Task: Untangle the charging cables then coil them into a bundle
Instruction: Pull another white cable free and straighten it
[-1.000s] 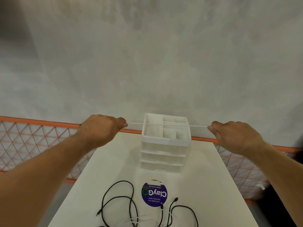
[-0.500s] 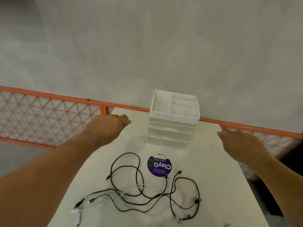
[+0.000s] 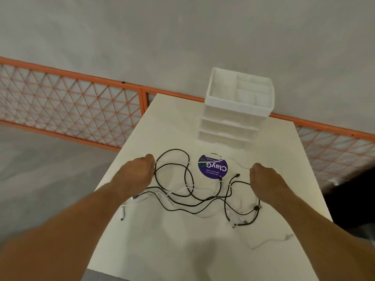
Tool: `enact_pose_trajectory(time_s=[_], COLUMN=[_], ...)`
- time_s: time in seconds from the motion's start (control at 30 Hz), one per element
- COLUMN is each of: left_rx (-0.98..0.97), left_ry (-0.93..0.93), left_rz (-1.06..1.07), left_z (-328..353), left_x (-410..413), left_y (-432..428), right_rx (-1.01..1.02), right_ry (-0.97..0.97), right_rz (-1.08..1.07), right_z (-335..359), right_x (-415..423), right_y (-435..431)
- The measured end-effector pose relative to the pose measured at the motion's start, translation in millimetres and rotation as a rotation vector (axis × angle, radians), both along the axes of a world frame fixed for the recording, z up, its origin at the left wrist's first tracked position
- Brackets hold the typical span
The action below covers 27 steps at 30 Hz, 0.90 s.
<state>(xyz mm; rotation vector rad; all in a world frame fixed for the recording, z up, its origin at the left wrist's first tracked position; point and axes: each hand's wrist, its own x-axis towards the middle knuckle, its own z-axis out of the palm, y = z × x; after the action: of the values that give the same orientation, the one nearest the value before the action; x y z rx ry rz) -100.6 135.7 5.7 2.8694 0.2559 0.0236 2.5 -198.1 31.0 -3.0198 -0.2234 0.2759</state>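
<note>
A tangle of black charging cables [image 3: 188, 191] lies looped across the middle of the white table [image 3: 182, 240], with white cables [image 3: 162, 194] threaded through it. My left hand [image 3: 140, 173] and my right hand [image 3: 261, 177] each pinch an end of one thin white cable [image 3: 240, 165], which now sags over the purple sticker between them. Both hands hover low over the table, at the left and right sides of the tangle. Plug ends [image 3: 122, 214] lie loose at the tangle's left and right.
A white drawer organiser [image 3: 235, 110] stands at the table's far end. A round purple sticker [image 3: 213, 166] is on the tabletop in front of it. An orange mesh fence [image 3: 71, 106] runs behind the table against a grey wall.
Both hands came down from chest height to just above the table and moved closer together. The white cable stretched taut between them has gone slack. The view tilted down.
</note>
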Motion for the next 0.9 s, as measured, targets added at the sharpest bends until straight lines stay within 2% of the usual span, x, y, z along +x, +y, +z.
enact_pose_trajectory(time_s=[0.2,0.33,0.43,0.53,0.63,0.8,0.9], left_rx=[0.022,-0.064,0.069,0.151,0.133,0.146,0.126], left_ry=[0.062,0.076,0.058,-0.044,-0.112,-0.042,-0.054], left_rz=[0.063,0.083,0.012,-0.050,-0.069,-0.114,-0.124], left_z=[-39,-64,-82,-98,-110,-126,-133], left_x=[-31,-43,-48,-49,-49,-52,-52], left_y=[9,20,31,39,37,31,34], right_rx=[0.098,0.127,0.085,0.025,-0.040,-0.219,-0.212], right_ry=[0.166,0.194,0.179,0.175,0.219,0.201,0.153], right_rz=[-0.106,-0.061,-0.053,-0.019,-0.002,-0.017,-0.088], right_z=[-37,-55,-62,-71,-80,-97,-99], right_x=[-30,-53,-62,-68,-72,-75,-77], right_y=[-15,-18,-16,-16,-16,-6,1])
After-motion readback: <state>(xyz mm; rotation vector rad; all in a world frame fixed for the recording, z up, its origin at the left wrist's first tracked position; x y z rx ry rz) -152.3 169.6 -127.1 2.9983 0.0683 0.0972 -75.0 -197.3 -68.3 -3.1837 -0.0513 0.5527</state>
